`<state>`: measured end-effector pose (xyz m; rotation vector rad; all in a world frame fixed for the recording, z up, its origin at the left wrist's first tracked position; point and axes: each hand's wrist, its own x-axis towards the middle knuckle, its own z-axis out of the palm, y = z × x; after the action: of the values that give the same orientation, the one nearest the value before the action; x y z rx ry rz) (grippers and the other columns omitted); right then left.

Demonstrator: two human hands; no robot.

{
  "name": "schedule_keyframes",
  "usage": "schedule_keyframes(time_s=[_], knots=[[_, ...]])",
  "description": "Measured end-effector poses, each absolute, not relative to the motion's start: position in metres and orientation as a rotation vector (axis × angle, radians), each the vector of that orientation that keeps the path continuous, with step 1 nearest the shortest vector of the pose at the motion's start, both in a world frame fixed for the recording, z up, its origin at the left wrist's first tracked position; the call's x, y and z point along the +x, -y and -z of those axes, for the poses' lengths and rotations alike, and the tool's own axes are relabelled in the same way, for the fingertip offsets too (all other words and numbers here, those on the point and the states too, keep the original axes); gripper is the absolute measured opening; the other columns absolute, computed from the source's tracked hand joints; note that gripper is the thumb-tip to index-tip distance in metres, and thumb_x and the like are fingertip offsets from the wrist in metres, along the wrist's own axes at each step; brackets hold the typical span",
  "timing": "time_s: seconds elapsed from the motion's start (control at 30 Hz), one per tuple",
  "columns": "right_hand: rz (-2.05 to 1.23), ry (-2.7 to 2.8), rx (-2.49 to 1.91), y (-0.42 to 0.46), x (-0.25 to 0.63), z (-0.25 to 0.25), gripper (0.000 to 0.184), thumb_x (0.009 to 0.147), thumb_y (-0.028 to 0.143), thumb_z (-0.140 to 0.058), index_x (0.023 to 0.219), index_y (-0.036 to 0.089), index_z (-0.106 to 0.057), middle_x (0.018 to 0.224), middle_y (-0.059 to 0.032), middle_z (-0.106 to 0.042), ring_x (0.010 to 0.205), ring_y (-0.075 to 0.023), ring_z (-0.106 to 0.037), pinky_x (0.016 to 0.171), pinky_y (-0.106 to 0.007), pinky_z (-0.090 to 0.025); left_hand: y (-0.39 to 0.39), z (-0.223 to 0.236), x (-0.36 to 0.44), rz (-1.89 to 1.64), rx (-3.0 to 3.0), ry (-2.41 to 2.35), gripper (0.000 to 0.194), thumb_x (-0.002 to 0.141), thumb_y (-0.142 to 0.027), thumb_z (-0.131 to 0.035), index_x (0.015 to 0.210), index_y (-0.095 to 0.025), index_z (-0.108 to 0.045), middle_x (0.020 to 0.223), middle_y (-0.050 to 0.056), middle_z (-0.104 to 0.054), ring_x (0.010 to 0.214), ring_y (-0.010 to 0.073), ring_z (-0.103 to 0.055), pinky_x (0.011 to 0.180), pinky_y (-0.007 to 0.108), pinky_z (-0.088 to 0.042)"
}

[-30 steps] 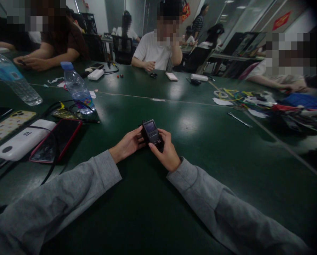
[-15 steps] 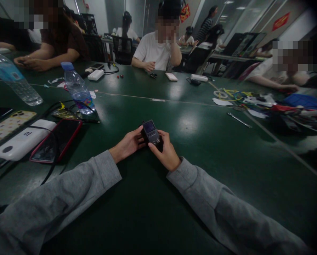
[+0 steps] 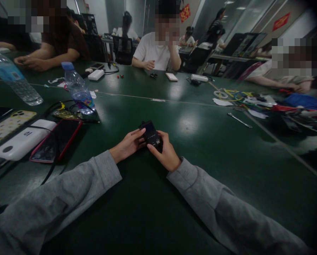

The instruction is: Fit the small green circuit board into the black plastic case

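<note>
A small black electronic device (image 3: 152,136) with a dark screen and a row of little buttons is held just over the green table (image 3: 201,170). My left hand (image 3: 129,143) grips its left side, the thumb lying across the edge by the screen and the fingers partly hidden beneath. On the other side my right hand (image 3: 165,150) is closed round the lower right edge, thumb at the bottom corner. What the device is for I cannot tell.
To the left lie a red-edged phone (image 3: 56,140), a white power bank (image 3: 24,140), a patterned phone (image 3: 11,125) and cables; two bottles, one a blue-capped bottle (image 3: 78,92), stand behind. A wrench (image 3: 239,120) and a cable heap (image 3: 277,106) are right. People sit across the table.
The device has tilted, so its face looks darker. My left thumb has slid further over its edge. Across the table, a person at the right has shifted their hands.
</note>
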<state>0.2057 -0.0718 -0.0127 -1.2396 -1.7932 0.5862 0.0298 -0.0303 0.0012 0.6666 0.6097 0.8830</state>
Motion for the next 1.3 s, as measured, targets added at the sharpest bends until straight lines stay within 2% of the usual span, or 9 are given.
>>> schedule_keyframes(time_s=[0.73,0.83,1.0,1.3], knots=[[-0.690,1.777,-1.175,0.074,0.205,0.012,0.063,0.085,0.053,-0.062,0.131,0.019,-0.036,0.125,-0.0175,-0.058,0.109,-0.0299,-0.063,0.094,-0.050,-0.052,0.030,0.000,0.029,-0.890,0.653,-0.604,0.033,0.080,-0.031,-0.074,0.109,-0.017,-0.068,0.106,0.007,-0.070,0.095,0.0161,-0.064,0.089,0.030,-0.045],[-0.800,1.708,-1.126,0.070,0.206,0.013,0.062,0.082,0.054,-0.066,0.128,0.021,-0.039,0.124,-0.0150,-0.058,0.112,-0.0283,-0.061,0.097,-0.048,-0.049,0.029,0.001,0.029,-0.887,0.664,-0.610,0.033,0.081,-0.033,-0.074,0.109,-0.016,-0.068,0.105,0.007,-0.070,0.093,0.0158,-0.064,0.088,0.030,-0.046],[-1.108,1.429,-1.082,0.062,0.211,0.011,0.049,0.078,0.056,-0.071,0.111,0.025,-0.051,0.110,-0.0076,-0.063,0.107,-0.0239,-0.061,0.097,-0.045,-0.049,0.030,0.001,0.029,-0.882,0.650,-0.648,0.034,0.081,-0.038,-0.073,0.105,-0.015,-0.068,0.105,0.008,-0.069,0.092,0.0160,-0.064,0.087,0.031,-0.046],[-1.375,1.192,-1.012,0.060,0.216,0.002,0.051,0.066,0.036,-0.084,0.108,0.025,-0.056,0.103,-0.0037,-0.066,0.102,-0.0216,-0.062,0.099,-0.045,-0.047,0.030,0.000,0.028,-0.854,0.668,-0.635,0.035,0.080,-0.036,-0.074,0.109,-0.016,-0.067,0.100,0.008,-0.069,0.088,0.0158,-0.063,0.085,0.031,-0.046]])
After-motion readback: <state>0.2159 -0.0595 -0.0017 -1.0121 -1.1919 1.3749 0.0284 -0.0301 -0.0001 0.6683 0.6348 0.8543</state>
